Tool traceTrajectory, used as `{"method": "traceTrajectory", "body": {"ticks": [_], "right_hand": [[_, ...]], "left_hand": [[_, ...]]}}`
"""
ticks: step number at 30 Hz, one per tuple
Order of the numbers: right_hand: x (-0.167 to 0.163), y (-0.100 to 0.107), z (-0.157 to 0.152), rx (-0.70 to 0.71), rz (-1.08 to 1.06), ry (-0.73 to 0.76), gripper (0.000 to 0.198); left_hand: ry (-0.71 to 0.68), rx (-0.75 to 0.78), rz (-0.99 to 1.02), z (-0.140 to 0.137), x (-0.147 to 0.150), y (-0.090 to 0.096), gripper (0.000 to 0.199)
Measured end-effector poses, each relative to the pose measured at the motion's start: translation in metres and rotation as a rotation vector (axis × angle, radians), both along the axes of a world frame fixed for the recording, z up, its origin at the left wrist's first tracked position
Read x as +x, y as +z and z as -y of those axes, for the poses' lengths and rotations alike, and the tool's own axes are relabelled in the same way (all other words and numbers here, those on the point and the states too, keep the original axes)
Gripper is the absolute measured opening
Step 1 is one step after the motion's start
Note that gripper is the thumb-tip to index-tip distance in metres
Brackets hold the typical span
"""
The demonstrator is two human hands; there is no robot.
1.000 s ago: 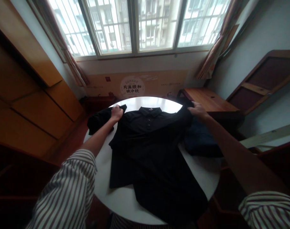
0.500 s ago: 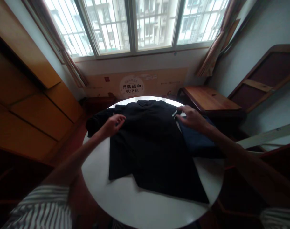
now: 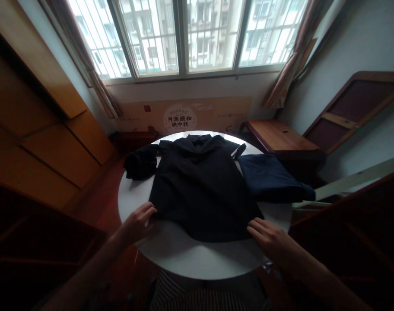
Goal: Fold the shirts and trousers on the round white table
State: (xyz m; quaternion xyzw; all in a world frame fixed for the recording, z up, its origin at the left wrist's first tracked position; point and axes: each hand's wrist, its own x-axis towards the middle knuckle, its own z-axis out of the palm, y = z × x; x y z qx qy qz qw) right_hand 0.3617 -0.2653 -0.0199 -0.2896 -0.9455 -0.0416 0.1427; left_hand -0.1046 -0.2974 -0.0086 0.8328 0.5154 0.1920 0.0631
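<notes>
A black short-sleeved polo shirt [image 3: 203, 185] lies spread on the round white table [image 3: 197, 263], its collar toward the window and its hem toward me. My left hand [image 3: 141, 218] pinches the shirt's near left hem corner. At the near right corner of the hem, my right hand [image 3: 265, 231] has its fingers closed on the cloth. Folded dark blue clothing [image 3: 271, 175] rests to the right of the shirt, by its right sleeve. A bunched black garment [image 3: 140, 163] sits at the left, against the left sleeve.
A small wooden table [image 3: 279, 136] stands beyond the round table at the right. Wooden cabinets [image 3: 54, 147] line the left wall. Below the barred window [image 3: 184, 39] hangs a printed banner [image 3: 200, 114]. Dark furniture flanks me on both sides.
Both hands have come from the sleeves down to the hem corners and closed on them. The hem now lies straighter, and its right corner has been drawn away from me.
</notes>
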Motion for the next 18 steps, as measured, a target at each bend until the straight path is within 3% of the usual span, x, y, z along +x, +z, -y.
{"method": "traceTrajectory", "body": {"ticks": [4, 7, 9, 11, 14, 18], "right_hand": [[0.014, 0.014, 0.014, -0.113, 0.012, -0.011, 0.026], [0.016, 0.028, 0.025, -0.303, -0.018, -0.025, 0.022], [0.013, 0.044, 0.016, -0.437, -0.074, -0.043, 0.022], [0.008, 0.064, -0.014, -0.522, -0.156, -0.066, 0.025], [-0.003, 0.095, -0.095, -0.505, -0.257, -0.174, 0.024], [-0.017, 0.109, -0.217, -0.564, -0.380, -0.674, 0.011]], "left_hand": [[-0.053, -0.130, -0.031, 0.023, -0.024, 0.011, 0.027], [-0.124, -0.341, -0.056, 0.038, -0.033, 0.024, 0.024], [-0.170, -0.453, -0.065, 0.035, -0.029, 0.038, 0.016], [-0.200, -0.456, -0.085, 0.017, -0.017, 0.053, 0.016], [-0.198, -0.243, -0.110, -0.040, 0.015, 0.069, 0.024], [-0.158, -0.038, -0.024, -0.148, 0.070, 0.056, 0.030]]}}
